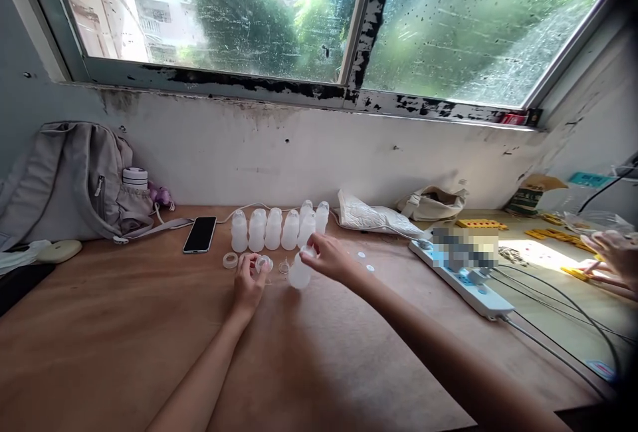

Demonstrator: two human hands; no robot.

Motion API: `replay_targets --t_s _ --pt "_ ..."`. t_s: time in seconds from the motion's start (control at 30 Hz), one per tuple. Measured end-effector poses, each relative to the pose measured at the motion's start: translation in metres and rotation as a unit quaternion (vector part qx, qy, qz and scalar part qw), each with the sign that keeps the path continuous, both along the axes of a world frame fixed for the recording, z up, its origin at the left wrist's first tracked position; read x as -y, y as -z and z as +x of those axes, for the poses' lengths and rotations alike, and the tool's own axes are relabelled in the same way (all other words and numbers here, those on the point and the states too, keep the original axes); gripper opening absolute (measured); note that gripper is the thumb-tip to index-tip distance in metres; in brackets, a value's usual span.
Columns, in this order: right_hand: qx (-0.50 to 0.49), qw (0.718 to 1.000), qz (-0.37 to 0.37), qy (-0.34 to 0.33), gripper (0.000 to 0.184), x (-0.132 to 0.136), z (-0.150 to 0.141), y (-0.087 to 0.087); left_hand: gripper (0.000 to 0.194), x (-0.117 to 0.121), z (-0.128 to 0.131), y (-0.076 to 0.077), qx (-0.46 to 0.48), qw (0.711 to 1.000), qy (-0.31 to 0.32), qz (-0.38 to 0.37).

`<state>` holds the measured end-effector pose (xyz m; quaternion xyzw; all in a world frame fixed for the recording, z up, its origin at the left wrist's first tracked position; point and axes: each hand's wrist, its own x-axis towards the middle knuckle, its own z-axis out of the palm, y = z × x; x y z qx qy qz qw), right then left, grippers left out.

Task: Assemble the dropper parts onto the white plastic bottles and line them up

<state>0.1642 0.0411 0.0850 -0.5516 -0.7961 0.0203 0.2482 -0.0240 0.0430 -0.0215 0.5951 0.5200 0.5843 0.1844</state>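
Left hand (248, 282) had its fingers closed around a clear ring-shaped part (264, 264), just above the counter (189, 325). Right hand (326, 258) pinched a translucent bottle (300, 274) at its top. Bottle was in front of the row of similar bottles (273, 228); white ring (230, 260) lay left of the left hand.

Clock set between left hand (249, 280) and right hand (323, 258): counter (299, 385) open at 6 o'clock, between forearms (212, 359). Bare lane at 8, too. Bottle row (274, 229) blocks 12, wall (249, 159) close behind. Phone (199, 234) at 10, backpack (74, 179) beyond. Gap at 3, past small discs (370, 268), then power strip (461, 281) and cables (548, 348) cutting across.
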Motion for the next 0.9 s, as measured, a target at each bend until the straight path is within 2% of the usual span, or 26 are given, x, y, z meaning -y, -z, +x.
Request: replay_targets --t_s 0.13,0.23,0.37,0.5,0.6,0.73,0.8,0.9 --pt "-0.064 0.997 -0.030 -0.015 0.019 0.013 0.005 0.020 0.020 0.001 0.001 -0.001 0.058 0.997 0.034 -0.025" --pt "-0.153 0.984 -0.070 -0.054 0.025 0.014 0.006 0.032 0.023 0.001 0.002 -0.004 0.159 0.982 0.073 -0.067" --pt "-0.264 0.950 -0.136 -0.097 0.034 0.014 0.002 0.066 0.025 -0.002 0.001 -0.004 0.254 0.955 0.104 -0.114" --pt "-0.276 0.948 -0.133 -0.084 0.038 0.017 -0.008 0.097 0.029 -0.002 0.001 -0.002 0.298 0.935 0.122 -0.147" --pt "-0.312 0.943 -0.103 -0.048 0.044 0.020 -0.012 0.101 0.032 0.001 0.005 -0.003 0.354 0.906 0.143 -0.183" --pt "-0.283 0.957 -0.053 -0.009 0.034 0.024 -0.003 0.093 0.031 0.004 0.010 -0.006 0.460 0.833 0.182 -0.248" --pt "-0.248 0.968 -0.028 -0.011 0.034 0.025 0.003 0.091 0.028 0.006 0.012 -0.007 0.476 0.819 0.193 -0.255" --pt "-0.240 0.971 -0.008 0.001 0.045 0.027 0.007 0.093 0.024 0.008 0.014 -0.007 0.479 0.819 0.204 -0.242"
